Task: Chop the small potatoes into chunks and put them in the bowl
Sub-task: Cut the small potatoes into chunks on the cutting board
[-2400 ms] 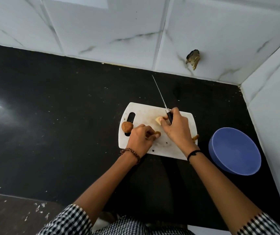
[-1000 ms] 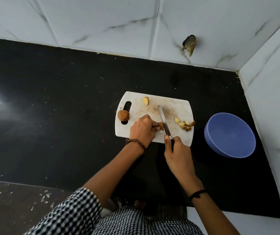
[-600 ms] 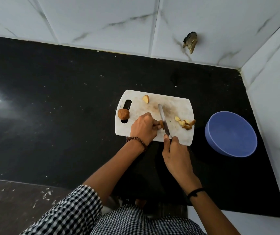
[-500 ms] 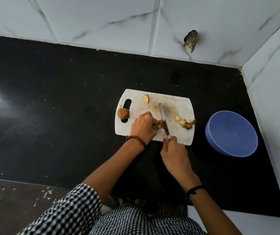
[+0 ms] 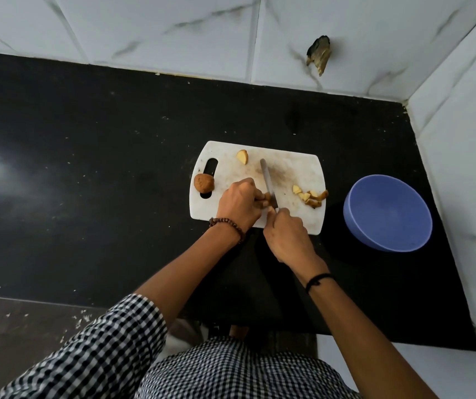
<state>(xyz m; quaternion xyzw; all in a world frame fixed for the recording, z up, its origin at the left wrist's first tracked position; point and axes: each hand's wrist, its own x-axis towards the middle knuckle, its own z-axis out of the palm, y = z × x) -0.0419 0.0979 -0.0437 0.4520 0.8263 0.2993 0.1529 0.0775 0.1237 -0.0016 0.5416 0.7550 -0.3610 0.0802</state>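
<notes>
Forward over the board's near edge comes the right hand (image 5: 287,240), fingers wrapped round the knife (image 5: 267,182), whose blade rests on a potato piece (image 5: 267,197). The left hand (image 5: 238,205) pinches that piece against the white cutting board (image 5: 294,174). Cut chunks (image 5: 310,195) lie by the board's right edge, a wedge (image 5: 242,156) at its far edge, and a whole potato (image 5: 204,183) sits on the handle slot. The blue bowl (image 5: 386,214) stands just right on the black counter (image 5: 101,168).

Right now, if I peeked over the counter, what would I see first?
First you'd see two hands at the white cutting board: the left hand pinches a potato piece and the right hand holds a knife against it. Cut chunks lie at the board's right edge, and a whole potato sits at its left edge. A blue bowl stands on the black counter to the right.
</notes>
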